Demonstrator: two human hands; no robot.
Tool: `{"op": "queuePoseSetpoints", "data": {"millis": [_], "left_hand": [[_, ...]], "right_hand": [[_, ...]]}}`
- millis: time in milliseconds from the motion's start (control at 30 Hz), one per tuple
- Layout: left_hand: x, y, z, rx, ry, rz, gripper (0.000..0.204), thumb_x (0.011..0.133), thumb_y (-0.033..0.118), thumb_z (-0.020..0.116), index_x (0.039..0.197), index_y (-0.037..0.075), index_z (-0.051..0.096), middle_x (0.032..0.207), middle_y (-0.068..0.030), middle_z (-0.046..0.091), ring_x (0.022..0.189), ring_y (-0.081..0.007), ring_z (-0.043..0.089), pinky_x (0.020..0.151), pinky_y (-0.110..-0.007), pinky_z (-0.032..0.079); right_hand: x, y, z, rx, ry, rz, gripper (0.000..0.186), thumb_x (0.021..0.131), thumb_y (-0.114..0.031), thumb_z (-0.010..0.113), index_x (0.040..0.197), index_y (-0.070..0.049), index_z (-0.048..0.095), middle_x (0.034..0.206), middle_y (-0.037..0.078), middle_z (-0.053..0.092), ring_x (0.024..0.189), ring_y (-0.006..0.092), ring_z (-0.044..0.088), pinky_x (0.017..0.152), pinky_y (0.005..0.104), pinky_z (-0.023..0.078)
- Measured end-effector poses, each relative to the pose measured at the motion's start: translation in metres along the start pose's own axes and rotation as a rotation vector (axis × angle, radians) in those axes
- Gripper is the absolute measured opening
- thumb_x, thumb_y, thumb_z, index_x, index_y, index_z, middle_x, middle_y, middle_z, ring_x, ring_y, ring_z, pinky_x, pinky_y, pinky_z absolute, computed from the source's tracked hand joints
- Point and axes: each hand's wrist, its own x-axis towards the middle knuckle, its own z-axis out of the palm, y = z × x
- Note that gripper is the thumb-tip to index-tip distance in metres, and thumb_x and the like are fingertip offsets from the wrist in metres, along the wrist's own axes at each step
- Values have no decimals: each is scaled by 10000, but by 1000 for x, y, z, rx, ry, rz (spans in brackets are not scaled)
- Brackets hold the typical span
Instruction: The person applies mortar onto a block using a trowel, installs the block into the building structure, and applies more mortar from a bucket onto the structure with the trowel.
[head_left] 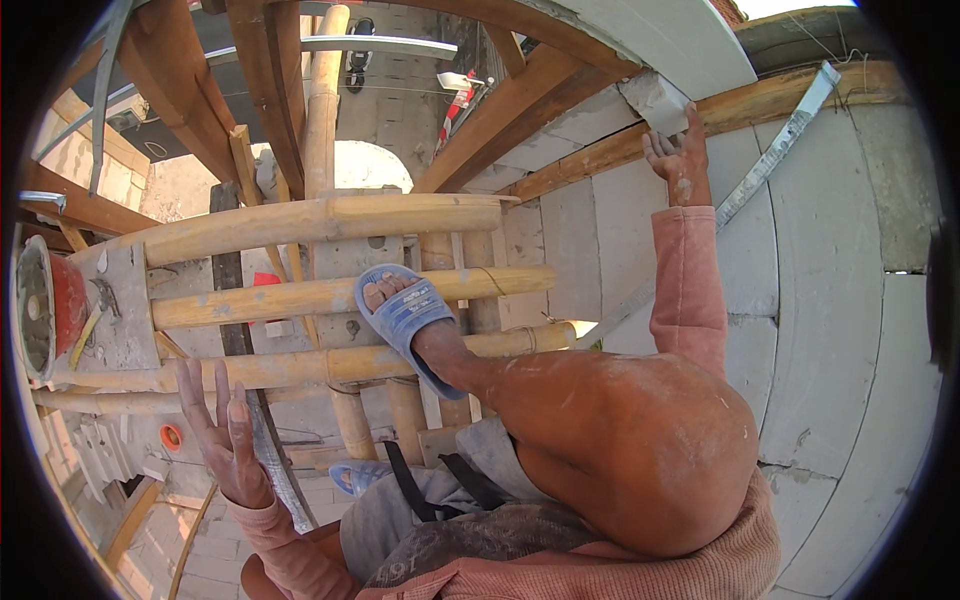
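At the upper right, my right hand (680, 155) reaches up to a small white block piece (657, 102) beside a wooden beam (745, 112). Its fingers lie against the lower end and side of the block, which sits at the edge of a larger pale panel (665, 40). My left hand (228, 435) is raised at the lower left, dusty, with fingers spread and nothing in it. Behind it run the bamboo poles (350, 305) of a scaffold platform. My foot in a blue slide sandal (415, 320) rests on these poles, knee bent up.
A wall of grey-white blocks (825, 300) rises at my right, a metal strip (775, 150) slanting across it. A mortar-stained red bucket (55, 310) and a hammer (92, 322) are at the left. Brown timbers (270, 90) cross above the platform; gaps between poles show the floor below.
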Motion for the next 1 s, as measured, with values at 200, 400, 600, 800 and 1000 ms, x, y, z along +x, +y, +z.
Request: {"op": "queuePoseSetpoints", "data": {"millis": [200, 400, 600, 800, 1000], "left_hand": [[1, 1, 3, 33, -37, 9, 781, 1014, 310, 578, 1601, 3, 165, 1617, -220, 244, 1485, -413, 297, 1194, -499, 275], [3, -4, 9, 13, -73, -9, 774, 1016, 282, 584, 1604, 9, 161, 1623, -216, 229, 1484, -403, 301, 1187, -484, 290], [0, 0, 11, 1, -77, -6, 771, 1009, 242, 589, 1604, 9, 158, 1626, -212, 225, 1487, -399, 299, 1188, -466, 293], [7, -4, 11, 23, -100, -2, 770, 1007, 223, 590, 1605, 9, 154, 1630, -205, 219, 1490, -393, 296, 1186, -458, 299], [5, 2, 15, 9, -100, -15, 763, 1006, 207, 584, 1606, 16, 154, 1629, -205, 221, 1492, -395, 295, 1188, -458, 300]], "right_hand": [[20, 2, 1, 203, -135, -62, 542, 803, -315, 870, 1243, -156, 596, 1258, 40, 596, 1198, 246, 562, 1012, 446, 521], [10, 0, -4, 124, -221, -153, 616, 837, -293, 840, 1347, -103, 553, 1390, 112, 538, 1268, 298, 529, 1024, 461, 524], [-34, 16, 4, 89, -133, 33, 759, 855, -270, 832, 1445, -36, 417, 1484, 190, 422, 1354, 362, 458, 1091, 531, 479], [25, 4, -3, 234, -254, -50, 695, 850, -314, 835, 1407, -101, 478, 1414, 201, 442, 1317, 384, 466, 1065, 558, 500], [19, 21, 2, 264, -212, -39, 647, 859, -314, 825, 1373, -85, 504, 1404, 173, 468, 1309, 362, 481, 1069, 543, 502]]}}
